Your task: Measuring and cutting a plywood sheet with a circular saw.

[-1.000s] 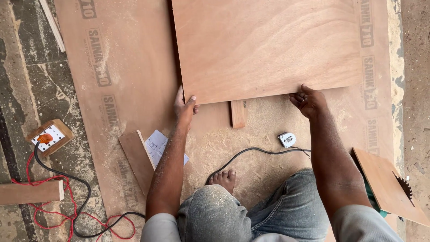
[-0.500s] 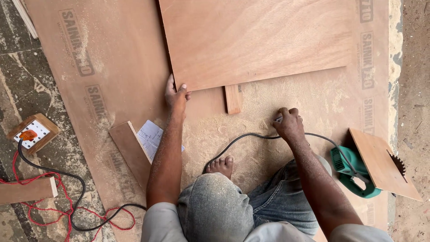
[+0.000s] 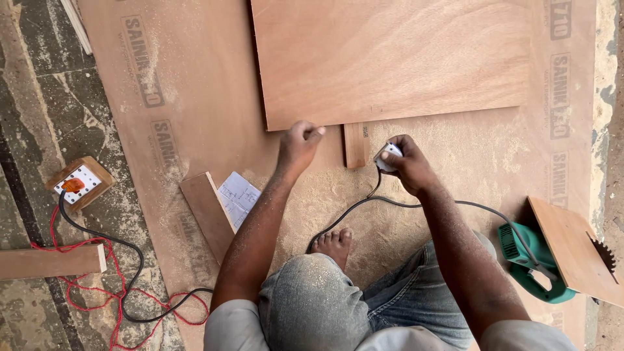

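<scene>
Lifted off the plywood panel (image 3: 396,58), left hand (image 3: 298,146) is fisted empty; right hand (image 3: 406,166) grips a small white device (image 3: 388,156).

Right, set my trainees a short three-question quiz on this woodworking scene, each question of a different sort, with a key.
1. True or false: the right hand holds a small white object.
2. Multiple choice: the green power saw lies (A) on top of the plywood sheet, (B) on the floor by the person's right side, (C) in the left hand.
3. Fill in: the black cable at the left runs up to a wooden ____ box.

Key
1. True: the fingers close around it, near the short wood block.
2. B.
3. Socket.
</scene>
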